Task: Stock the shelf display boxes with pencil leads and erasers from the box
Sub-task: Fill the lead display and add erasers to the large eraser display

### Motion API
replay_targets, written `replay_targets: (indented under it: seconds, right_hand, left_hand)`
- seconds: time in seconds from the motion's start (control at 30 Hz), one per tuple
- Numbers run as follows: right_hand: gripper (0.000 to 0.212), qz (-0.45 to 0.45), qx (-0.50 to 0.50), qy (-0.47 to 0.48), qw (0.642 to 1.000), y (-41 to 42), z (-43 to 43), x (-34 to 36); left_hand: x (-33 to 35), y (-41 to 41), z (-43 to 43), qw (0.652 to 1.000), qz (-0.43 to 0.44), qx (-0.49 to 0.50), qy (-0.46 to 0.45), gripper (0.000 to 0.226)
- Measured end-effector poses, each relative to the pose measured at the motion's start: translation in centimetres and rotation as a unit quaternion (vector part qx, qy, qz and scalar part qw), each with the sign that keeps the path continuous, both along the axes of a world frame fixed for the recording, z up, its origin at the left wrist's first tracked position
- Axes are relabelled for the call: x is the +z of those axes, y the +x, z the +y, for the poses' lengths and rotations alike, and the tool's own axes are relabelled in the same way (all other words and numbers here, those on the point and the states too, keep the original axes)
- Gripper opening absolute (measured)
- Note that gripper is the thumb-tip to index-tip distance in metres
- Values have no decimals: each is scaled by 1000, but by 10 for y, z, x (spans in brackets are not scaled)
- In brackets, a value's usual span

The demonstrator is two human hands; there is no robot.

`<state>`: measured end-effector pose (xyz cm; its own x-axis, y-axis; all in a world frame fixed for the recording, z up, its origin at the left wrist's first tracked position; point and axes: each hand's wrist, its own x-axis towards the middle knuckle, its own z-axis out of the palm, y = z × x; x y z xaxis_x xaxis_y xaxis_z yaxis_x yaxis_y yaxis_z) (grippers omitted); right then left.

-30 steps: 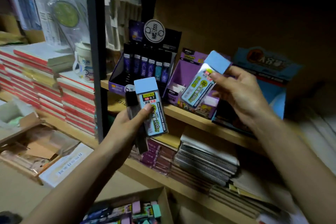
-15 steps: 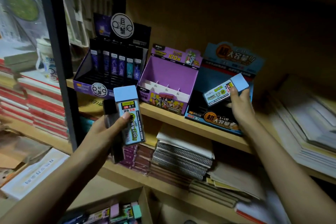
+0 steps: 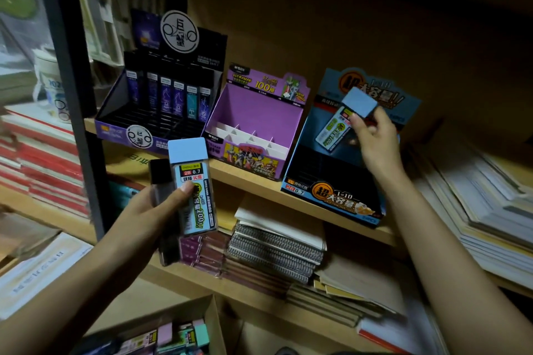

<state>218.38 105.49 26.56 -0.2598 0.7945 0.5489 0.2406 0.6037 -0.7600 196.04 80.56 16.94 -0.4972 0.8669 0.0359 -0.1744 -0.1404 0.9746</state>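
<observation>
The right hand is reaching up over the blue display box, which is sitting at the front edge of the shelf. Its wrist is bending back, and thumb and fingers are pinching a blue-capped lead case near the cap, tilting it down-left above the box's dark interior. The left hand is hovering lower, before the shelf edge. Its thumb is pressing across a second blue-capped case, upright, and it is gripping a black-capped case alongside.

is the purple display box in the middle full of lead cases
No, the purple display box holds no cases; only its bare white dividers show inside.
</observation>
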Motion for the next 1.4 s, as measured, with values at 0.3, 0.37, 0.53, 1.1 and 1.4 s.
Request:
replay_targets:
  seconds: [0.3,0.37,0.53,1.1,1.4]
  right_hand:
    - [19,-80,55,71,993,-20,21,-17]
    - [19,-78,56,44,994,-18,26,-19]
    - [16,-27,31,-76,996,-22,33,-19]
    - [42,-275,-210,63,936,-16,-11,11]
    - [15,-81,211,-271,936,-62,-121,-13]
  left_hand:
    - [5,7,9,1000,-14,6,20,24]
    - [8,10,11,999,-17,1,28,23]
    - [7,16,14,999,-21,-6,24,27]
    - [15,18,12,999,-31,-29,27,32]
    - [17,30,9,996,-31,-73,40,31]
